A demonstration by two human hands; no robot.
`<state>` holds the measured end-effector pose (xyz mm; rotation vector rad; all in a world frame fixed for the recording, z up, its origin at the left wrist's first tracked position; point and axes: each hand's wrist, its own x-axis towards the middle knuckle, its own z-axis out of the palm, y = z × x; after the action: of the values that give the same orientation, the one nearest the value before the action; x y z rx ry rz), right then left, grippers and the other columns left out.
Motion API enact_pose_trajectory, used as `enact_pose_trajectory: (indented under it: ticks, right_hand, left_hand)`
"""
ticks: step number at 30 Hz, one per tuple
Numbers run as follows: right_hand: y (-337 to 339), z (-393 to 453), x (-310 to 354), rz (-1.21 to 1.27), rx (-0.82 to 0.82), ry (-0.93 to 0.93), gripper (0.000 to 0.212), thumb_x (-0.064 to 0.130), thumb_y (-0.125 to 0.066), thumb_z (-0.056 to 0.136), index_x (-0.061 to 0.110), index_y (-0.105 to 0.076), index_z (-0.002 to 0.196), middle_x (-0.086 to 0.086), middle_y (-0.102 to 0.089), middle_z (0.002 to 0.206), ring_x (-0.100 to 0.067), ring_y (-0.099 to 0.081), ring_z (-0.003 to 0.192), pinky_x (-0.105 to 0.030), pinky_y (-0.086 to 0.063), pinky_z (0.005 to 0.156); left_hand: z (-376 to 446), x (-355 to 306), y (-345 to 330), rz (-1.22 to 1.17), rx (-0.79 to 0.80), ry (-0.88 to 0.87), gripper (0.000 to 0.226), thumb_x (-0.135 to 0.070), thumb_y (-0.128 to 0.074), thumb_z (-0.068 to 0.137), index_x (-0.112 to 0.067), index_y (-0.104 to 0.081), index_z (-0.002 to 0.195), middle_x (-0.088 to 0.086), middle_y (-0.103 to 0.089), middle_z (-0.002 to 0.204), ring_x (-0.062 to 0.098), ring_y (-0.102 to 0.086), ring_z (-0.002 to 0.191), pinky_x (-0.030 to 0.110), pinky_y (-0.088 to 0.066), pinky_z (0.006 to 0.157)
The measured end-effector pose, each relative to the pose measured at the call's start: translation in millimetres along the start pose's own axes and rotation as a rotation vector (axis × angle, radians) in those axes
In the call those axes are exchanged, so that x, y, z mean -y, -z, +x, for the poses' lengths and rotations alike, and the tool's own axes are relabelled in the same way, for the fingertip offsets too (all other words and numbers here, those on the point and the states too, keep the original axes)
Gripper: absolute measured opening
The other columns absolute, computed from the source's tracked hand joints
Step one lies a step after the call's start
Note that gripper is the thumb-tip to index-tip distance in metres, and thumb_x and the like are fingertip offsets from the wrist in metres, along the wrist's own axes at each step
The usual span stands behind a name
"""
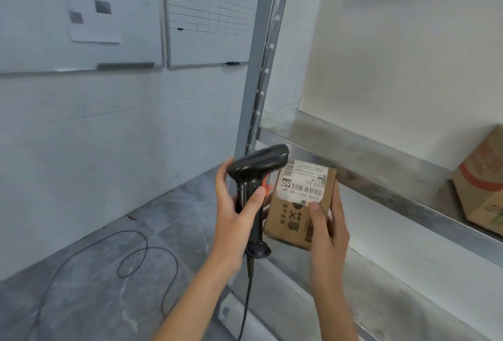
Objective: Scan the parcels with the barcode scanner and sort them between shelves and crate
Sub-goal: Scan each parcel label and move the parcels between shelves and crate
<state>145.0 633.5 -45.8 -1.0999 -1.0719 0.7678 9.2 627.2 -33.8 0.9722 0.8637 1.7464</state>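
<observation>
My left hand (234, 215) grips the handle of a black barcode scanner (255, 174), its head pointing right toward a small brown cardboard parcel (292, 221). My right hand (328, 231) holds that parcel from its right side, thumb on the front just below the white shipping label (306, 181) with barcodes. Scanner head and label are almost touching. Both are held in front of a metal shelf (386, 185) at the rack's left end.
A second brown parcel (481, 185) with an orange band sits on the shelf at the far right. A grey rack upright (255, 68) stands behind the scanner. The scanner's cable (141, 256) loops over the grey floor. Whiteboards (209, 13) hang on the wall.
</observation>
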Motion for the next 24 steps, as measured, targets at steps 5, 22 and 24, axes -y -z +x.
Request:
enact_pose_trajectory:
  ticks: [5,22,24]
  right_hand:
    - [-6,-31,-18,0.112,0.015,-0.101,0.051,0.044,-0.071,0.081,0.068,-0.051,0.121,0.022,-0.06,0.134,-0.007,-0.059,0.122,-0.021,-0.057,0.083]
    - [-23,-77,-68,-0.092,0.044,-0.026,0.062,0.034,-0.053,0.093,0.039,-0.036,0.152,0.018,-0.03,0.158,0.012,-0.025,0.141,-0.014,-0.029,0.107]
    - [-20,-75,-71,-0.116,0.038,-0.014,0.063,0.033,-0.053,0.093,0.039,-0.035,0.152,0.017,-0.028,0.159,0.012,-0.024,0.142,-0.016,-0.028,0.109]
  left_hand:
    - [-26,13,28,0.029,-0.05,-0.001,0.074,-0.039,-0.081,0.076,-0.061,-0.041,0.134,0.01,-0.06,0.14,0.027,-0.064,0.122,0.058,-0.047,0.105]
    - [-83,33,79,0.196,-0.181,0.009,0.064,-0.02,-0.069,0.092,-0.052,-0.035,0.136,0.001,-0.072,0.12,0.027,-0.07,0.111,0.028,-0.052,0.1]
    - [-89,35,82,0.233,-0.166,-0.008,0.065,-0.02,-0.068,0.091,-0.056,-0.036,0.135,0.0,-0.071,0.122,0.029,-0.072,0.107,0.03,-0.054,0.096]
